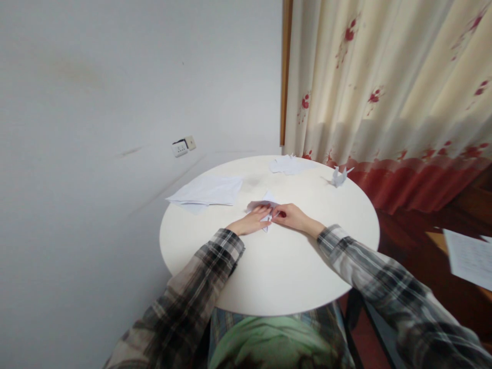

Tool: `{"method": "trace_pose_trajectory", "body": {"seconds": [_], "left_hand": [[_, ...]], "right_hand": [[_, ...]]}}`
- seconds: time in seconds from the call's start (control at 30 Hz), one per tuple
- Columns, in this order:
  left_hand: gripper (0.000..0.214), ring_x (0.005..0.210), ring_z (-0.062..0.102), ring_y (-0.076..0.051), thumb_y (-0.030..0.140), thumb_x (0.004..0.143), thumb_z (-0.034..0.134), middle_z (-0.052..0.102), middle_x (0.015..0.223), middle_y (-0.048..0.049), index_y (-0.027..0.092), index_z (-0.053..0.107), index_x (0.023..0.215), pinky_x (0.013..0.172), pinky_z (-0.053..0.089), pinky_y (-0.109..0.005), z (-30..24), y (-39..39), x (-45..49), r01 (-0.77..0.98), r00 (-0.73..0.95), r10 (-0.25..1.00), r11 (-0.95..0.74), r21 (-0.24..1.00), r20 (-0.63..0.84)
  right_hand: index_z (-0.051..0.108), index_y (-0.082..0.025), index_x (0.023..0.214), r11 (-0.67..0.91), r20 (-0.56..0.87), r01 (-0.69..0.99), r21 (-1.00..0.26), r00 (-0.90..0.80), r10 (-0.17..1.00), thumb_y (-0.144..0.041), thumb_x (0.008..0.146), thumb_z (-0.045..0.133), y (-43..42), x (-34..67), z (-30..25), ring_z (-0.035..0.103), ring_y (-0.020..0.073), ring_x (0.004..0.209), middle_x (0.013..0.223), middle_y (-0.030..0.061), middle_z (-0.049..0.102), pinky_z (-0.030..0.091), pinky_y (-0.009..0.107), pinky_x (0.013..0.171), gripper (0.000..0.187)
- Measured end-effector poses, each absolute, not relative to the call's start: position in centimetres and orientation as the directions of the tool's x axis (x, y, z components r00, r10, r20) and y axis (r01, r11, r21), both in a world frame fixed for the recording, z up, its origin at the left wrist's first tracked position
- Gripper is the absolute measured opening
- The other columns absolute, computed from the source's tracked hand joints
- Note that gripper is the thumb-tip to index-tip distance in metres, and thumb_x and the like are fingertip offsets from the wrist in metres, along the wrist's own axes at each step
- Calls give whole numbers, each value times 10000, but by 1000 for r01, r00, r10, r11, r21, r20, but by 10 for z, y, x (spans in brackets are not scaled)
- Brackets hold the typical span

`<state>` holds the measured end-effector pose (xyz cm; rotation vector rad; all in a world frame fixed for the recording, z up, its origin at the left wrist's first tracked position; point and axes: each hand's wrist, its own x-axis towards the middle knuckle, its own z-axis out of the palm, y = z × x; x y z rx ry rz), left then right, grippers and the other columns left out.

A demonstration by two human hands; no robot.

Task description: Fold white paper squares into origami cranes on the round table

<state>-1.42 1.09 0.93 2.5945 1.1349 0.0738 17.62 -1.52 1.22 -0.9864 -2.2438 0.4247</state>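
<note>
A small folded piece of white paper (265,201) lies near the middle of the round white table (277,266). My left hand (251,221) lies flat on its left part, fingers stretched out and pressing down. My right hand (290,215) meets it from the right, fingers curled and pinching the paper's edge. Both arms wear plaid sleeves.
A stack of white sheets (207,191) lies at the table's left. Crumpled or folded paper (288,165) sits at the far edge, and a folded paper crane (340,176) at the far right. A curtain (384,92) hangs behind. More printed paper (469,259) lies on a wooden surface at right.
</note>
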Motion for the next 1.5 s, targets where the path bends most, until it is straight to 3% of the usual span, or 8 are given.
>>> {"method": "trace_pose_trajectory", "body": {"seconds": [0.2, 0.37, 0.7, 0.9, 1.17, 1.5], "left_hand": [[585, 1337, 63, -226, 412, 864, 333, 121, 1453, -98, 139, 208, 1365, 1079, 92, -374, 12, 9, -13, 700, 692, 718, -641, 313, -78], [571, 1335, 88, -212, 385, 846, 371, 159, 1447, -96, 123, 264, 1342, 1079, 110, -353, 13, 8, -13, 696, 698, 713, -654, 297, -63], [596, 1337, 54, -227, 386, 844, 366, 129, 1445, -134, 83, 245, 1343, 1079, 95, -352, 17, 6, -10, 724, 677, 729, -635, 269, -100], [561, 1334, 84, -223, 381, 850, 366, 149, 1444, -129, 102, 278, 1329, 1076, 104, -344, 19, 5, -10, 702, 701, 710, -668, 247, -73], [512, 1323, 145, -224, 402, 846, 372, 239, 1420, -127, 113, 367, 1270, 1060, 148, -335, 12, 6, -7, 678, 721, 693, -708, 199, 5], [523, 1313, 183, -214, 424, 848, 378, 267, 1410, -117, 137, 347, 1283, 1061, 151, -340, 18, 2, -7, 687, 711, 704, -695, 212, 1]], "right_hand": [[614, -157, 948, 654, 417, 572, -496, -503, 757, -285, 762, 534, -19, 176, 16, 473, 84, 536, 663, -2, 600, 353, 189, 545, 240], [546, -177, 1089, 682, 464, 569, -460, -501, 731, -155, 757, 489, -18, 178, 19, 477, 85, 547, 687, -10, 598, 364, 188, 574, 337], [442, -173, 963, 559, 487, 745, -365, -359, 796, -239, 786, 500, -22, 173, 17, 535, 116, 587, 690, -4, 592, 340, 196, 548, 198], [408, -175, 913, 400, 432, 843, -360, -229, 872, -362, 747, 574, -17, 170, 13, 514, 122, 545, 679, 3, 583, 291, 207, 497, 300], [422, -188, 871, 360, 337, 814, -456, -217, 916, -389, 693, 627, -8, 173, 7, 482, 107, 544, 646, -20, 549, 279, 206, 490, 338], [445, -184, 854, 401, 343, 778, -483, -253, 905, -379, 694, 626, -3, 175, 3, 454, 92, 541, 629, -37, 523, 273, 199, 498, 311]]}}
